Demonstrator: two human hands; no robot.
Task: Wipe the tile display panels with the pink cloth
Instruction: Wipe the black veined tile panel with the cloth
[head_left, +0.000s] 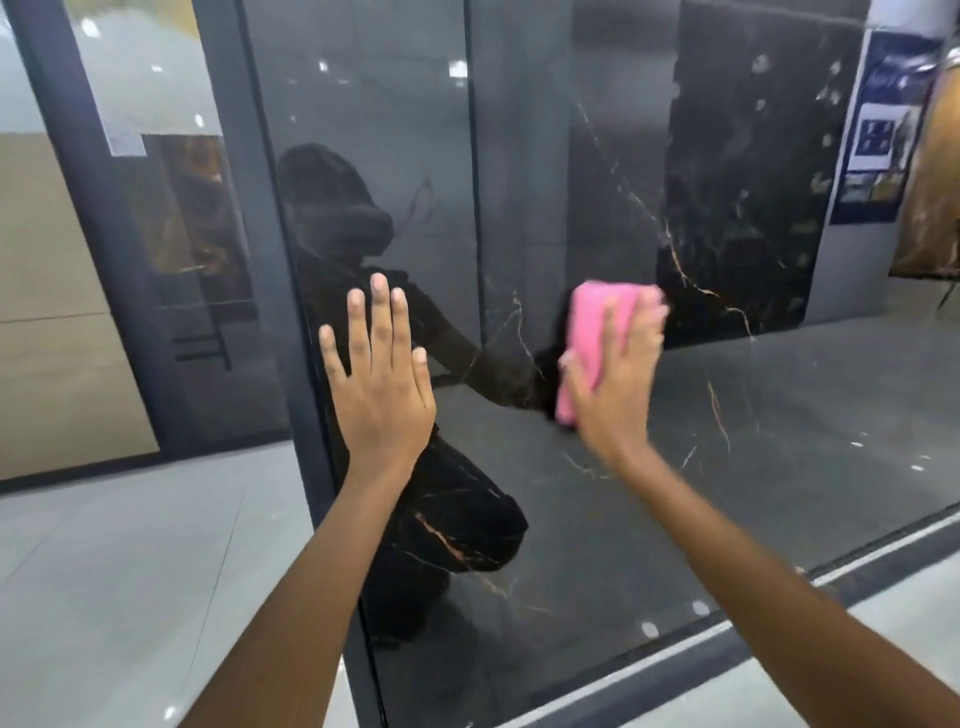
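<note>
Glossy black tile display panel (597, 156) w/ thin gold-white veins stands upright in a dark metal frame (291, 291); a vertical seam splits it approx. mid-width. Left hand (376, 384) lies flat on the panel near its left edge, fingers (382, 312) straight & slightly spread, thumb out to the side, holding nothing. Right hand (615, 379) presses the pink cloth (592, 338) against the panel just right of the seam; fingers straight, close together, laid over the cloth; cloth is bunched, pokes out above & left of the hand; hand & cloth look blurred. Panel mirrors a dark figure of the person & ceiling lights. Left of frame: beige panel (52, 322) w/ a paper label (124, 135). Far right: blue poster (878, 130) on wall. Pale grey floor (130, 571) below; dark floor track (779, 629) runs along panel base.
</note>
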